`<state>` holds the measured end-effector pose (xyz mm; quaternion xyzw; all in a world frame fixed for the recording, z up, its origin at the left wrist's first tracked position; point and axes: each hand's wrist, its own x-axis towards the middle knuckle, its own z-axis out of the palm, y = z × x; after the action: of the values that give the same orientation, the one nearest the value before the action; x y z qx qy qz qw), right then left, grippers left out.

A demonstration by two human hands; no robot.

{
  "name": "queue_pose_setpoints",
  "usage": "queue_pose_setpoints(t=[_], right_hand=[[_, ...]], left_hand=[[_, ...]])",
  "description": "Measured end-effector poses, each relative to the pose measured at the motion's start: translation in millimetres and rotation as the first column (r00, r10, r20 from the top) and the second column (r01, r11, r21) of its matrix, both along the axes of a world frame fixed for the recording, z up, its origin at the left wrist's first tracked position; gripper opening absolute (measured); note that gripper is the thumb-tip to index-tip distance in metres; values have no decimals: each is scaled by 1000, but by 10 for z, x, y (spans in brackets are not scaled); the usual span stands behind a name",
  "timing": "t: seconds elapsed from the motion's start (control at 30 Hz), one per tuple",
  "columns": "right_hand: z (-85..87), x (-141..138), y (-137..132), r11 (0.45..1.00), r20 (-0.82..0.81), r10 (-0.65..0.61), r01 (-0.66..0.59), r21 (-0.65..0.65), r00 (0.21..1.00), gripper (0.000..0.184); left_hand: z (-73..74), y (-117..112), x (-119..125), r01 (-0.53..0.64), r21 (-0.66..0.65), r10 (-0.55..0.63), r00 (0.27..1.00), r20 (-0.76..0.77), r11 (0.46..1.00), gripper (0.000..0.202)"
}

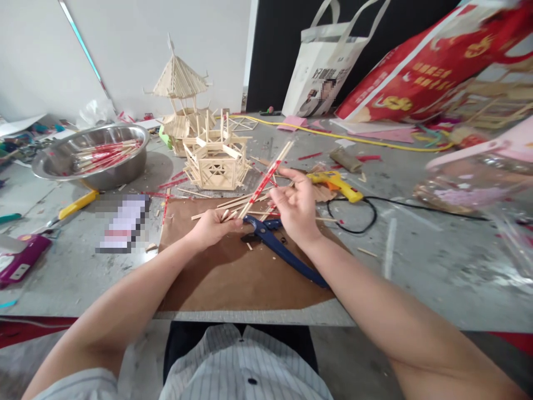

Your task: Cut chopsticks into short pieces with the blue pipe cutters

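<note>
My left hand (pixel 214 228) is closed around several thin wooden chopsticks, whose ends poke out past the fingers. From it a pair of chopsticks (pixel 266 180) with a red-printed paper sleeve slants up to the right. My right hand (pixel 295 205) is at the sleeved part, thumb and fingers bent against it; the exact contact is partly hidden. Blue-handled cutters (pixel 287 258) lie below the hands on a brown board (pixel 208 278). More loose sticks (pixel 254 200) lie behind the hands.
A stick-built model base (pixel 216 166) and a roofed pavilion model (pixel 179 83) stand behind. At left are a steel bowl (pixel 139 158) of red-sleeved chopsticks and a yellow-handled tool (pixel 78 204). A yellow glue gun (pixel 337 183) with black cord lies right. Bags (pixel 320 61) stand behind.
</note>
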<state>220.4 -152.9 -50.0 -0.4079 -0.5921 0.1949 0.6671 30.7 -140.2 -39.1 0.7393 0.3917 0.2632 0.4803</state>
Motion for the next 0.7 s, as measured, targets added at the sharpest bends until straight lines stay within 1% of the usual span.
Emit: queue_pose_setpoints(t=[0.03, 0.07, 0.1, 0.17, 0.23, 0.27, 0.4, 0.53, 0.7], right_hand=[[13, 25, 29, 999, -117, -23, 19, -34, 993, 42], [29, 50, 55, 997, -203, -26, 12, -73, 979, 40], [46, 75, 74, 992, -261, -6, -27, -119, 965, 35], [80, 119, 91, 963, -327, 88, -164, -214, 941, 28], [111, 144, 81, 920, -368, 171, -281, -272, 914, 30], [124, 147, 69, 907, -384, 192, -313, -283, 903, 31], [151, 82, 0, 879, -403, 229, -366, -306, 886, 32], [128, -30, -51, 827, -386, 292, -434, -357, 875, 33], [78, -74, -44, 808, -394, 321, -466, -361, 861, 32]], left_hand=[[2, -2, -5, 10, 39, -8, 999, -48, 999, 33], [-1, -4, -10, 24, 77, -17, 995, -98, 997, 34], [-8, -5, -15, 45, 115, -28, 989, -143, 992, 34], [-34, -6, -23, 89, 182, -50, 977, -209, 979, 34], [-65, -4, -28, 122, 228, -63, 966, -249, 966, 34], [-79, -3, -29, 124, 247, -58, 965, -257, 961, 34], [-108, -1, -27, 86, 295, -14, 971, -239, 952, 32], [-99, -24, -12, 75, 239, -19, 973, -231, 968, 37], [-84, -57, 6, 38, 207, -4, 987, -163, 978, 40]])
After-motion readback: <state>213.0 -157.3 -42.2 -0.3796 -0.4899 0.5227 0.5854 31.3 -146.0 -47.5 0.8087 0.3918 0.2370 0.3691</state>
